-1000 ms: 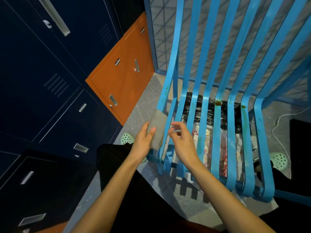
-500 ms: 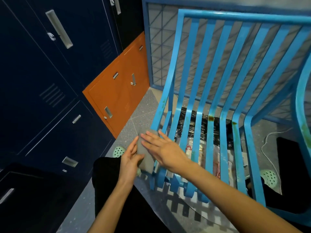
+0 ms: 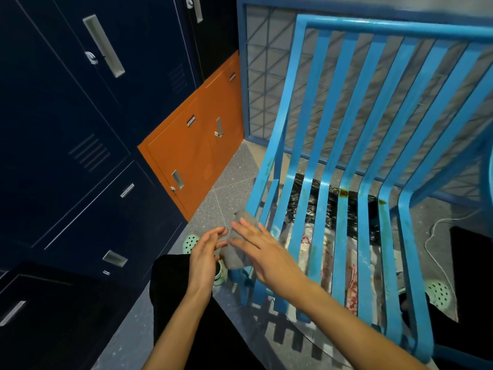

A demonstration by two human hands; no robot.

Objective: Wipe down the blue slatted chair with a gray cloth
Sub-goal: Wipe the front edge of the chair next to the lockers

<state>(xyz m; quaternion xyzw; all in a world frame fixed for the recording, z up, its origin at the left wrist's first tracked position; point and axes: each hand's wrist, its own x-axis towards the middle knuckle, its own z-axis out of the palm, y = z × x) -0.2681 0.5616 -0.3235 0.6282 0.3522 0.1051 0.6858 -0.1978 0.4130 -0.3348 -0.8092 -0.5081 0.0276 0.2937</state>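
Head view: the gray cloth (image 3: 235, 259) sits at the chair's (image 3: 400, 25) front left corner, against the outermost slat, caught between the two hands. The left hand (image 3: 205, 259) lies along the cloth's left side with fingers nearly straight, touching it rather than curling round it; its thumb is hidden, so a pinch behind cannot be ruled out. The right hand (image 3: 262, 252) lies over the cloth from the right, fingers straight and spread, flat on the fabric.

The cloth looks soft, light and limp, bunched into a loose roll. It will likely sag out of a flat-hand hold, so it is best gathered into one palm as a folded pad, or wrapped round a single slat and drawn along it.

The chair looks like rigid painted metal, with narrow slats, open gaps and a curved bend from seat to back. Brown rust spots (image 3: 343, 193) show at that bend; they may snag fabric.

Dark lockers (image 3: 80, 134) and an orange one (image 3: 194, 148) stand to the left. Plastic sheeting (image 3: 306, 244) lies beneath the seat.
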